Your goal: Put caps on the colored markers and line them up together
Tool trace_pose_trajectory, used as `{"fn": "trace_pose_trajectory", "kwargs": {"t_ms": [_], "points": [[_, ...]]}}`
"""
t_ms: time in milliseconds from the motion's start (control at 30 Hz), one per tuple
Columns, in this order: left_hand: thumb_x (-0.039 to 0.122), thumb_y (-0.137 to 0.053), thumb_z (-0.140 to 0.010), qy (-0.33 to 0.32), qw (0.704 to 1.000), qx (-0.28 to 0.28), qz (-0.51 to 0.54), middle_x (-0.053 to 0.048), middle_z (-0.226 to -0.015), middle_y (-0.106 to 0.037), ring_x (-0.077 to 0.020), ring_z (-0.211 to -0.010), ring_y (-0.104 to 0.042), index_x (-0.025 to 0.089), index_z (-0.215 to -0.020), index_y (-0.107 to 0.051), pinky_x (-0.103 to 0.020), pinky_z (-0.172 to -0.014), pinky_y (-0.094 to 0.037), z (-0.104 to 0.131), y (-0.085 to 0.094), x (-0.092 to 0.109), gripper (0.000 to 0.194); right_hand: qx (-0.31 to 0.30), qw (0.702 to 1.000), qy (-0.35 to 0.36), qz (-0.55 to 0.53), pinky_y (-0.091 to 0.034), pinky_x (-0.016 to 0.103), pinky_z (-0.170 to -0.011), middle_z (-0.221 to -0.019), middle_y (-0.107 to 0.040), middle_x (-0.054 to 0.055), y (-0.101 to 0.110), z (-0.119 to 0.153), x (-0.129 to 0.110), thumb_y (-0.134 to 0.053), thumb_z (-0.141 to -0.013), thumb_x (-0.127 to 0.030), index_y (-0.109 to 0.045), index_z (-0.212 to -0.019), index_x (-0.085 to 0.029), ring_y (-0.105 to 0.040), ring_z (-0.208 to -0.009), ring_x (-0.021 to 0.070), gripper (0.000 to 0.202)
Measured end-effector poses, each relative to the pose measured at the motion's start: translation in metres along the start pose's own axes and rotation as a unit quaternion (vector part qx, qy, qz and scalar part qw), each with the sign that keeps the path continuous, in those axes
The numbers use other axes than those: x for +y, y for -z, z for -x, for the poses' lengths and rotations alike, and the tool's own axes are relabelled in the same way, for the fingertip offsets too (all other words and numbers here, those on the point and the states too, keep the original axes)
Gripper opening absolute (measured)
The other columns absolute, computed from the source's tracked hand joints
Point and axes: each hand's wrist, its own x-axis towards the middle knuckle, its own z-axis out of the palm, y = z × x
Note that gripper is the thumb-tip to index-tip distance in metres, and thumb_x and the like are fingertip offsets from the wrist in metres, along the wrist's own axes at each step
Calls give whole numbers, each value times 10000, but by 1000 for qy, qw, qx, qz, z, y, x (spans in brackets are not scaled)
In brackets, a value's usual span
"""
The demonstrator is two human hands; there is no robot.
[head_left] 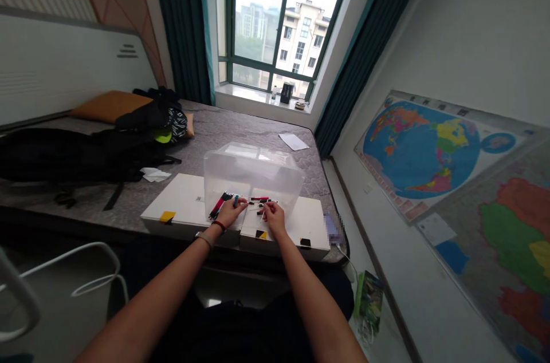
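Note:
A clear plastic bin [253, 177] lies on its side with its opening toward me, across two white boxes [180, 200]. At its mouth, my left hand [230, 214] is closed, with a small teal pen part [235, 201] showing at the fingers. Beside that hand, black and red pens [218, 205] lie in a bundle. My right hand [274, 217] pinches a thin whitish stick, perhaps a pen refill [262, 216], pointing down toward the box top. Small red and black pen pieces [260, 199] are scattered between and beyond the hands; their exact shapes are too small to tell.
The boxes stand at the edge of a grey mattress [253, 125]. A black bag [86, 151], an orange cushion [109, 106] and a crumpled tissue [155, 174] are on the left. White paper [294, 141] lies behind the bin. A green box [368, 300] stands low at right.

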Motion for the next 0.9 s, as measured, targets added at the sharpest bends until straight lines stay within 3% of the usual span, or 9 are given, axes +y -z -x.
{"fn": "trace_pose_trajectory", "kwargs": {"t_ms": [433,600,667,767,900], "points": [[461,-608,-741,-16,1000,-18,-2,59,-572,-408,-105,-542,-403,169,-845,-672,-224,-532,-312,0,5,0,316,-14,999,-28,-20,-482,215,-496,-955,-715,94,-4,-1,-5,-523,-814,-448,-637,-958,-169,-654,-617,138,334],[437,-603,-734,-22,999,-25,-2,58,-564,-403,-110,-538,-396,172,-822,-662,-233,-523,-293,0,5,0,285,-85,990,-25,109,-473,236,-493,-927,-712,93,-3,-15,-24,-465,-859,-505,-660,-959,-169,-648,-604,153,401],[433,-602,-729,-29,999,-26,-12,58,-553,-401,-113,-536,-400,175,-814,-659,-237,-525,-290,0,5,0,277,-83,970,14,228,-488,260,-563,-855,-714,74,-5,-28,-38,-505,-858,-459,-682,-899,-182,-649,-635,168,331],[433,-594,-727,-33,999,-26,-20,58,-554,-400,-117,-541,-408,176,-816,-653,-239,-538,-295,1,5,1,278,-63,900,70,425,-479,296,-748,-810,-715,70,-12,-50,-63,-567,-835,-310,-696,-788,-192,-649,-784,200,181],[433,-580,-730,-34,999,-28,-9,59,-566,-403,-117,-545,-410,168,-825,-646,-237,-542,-292,1,7,0,289,-111,801,77,584,-443,271,-825,-979,-709,87,-23,-73,-93,-503,-872,-225,-680,-986,-187,-634,-936,196,215]]}}
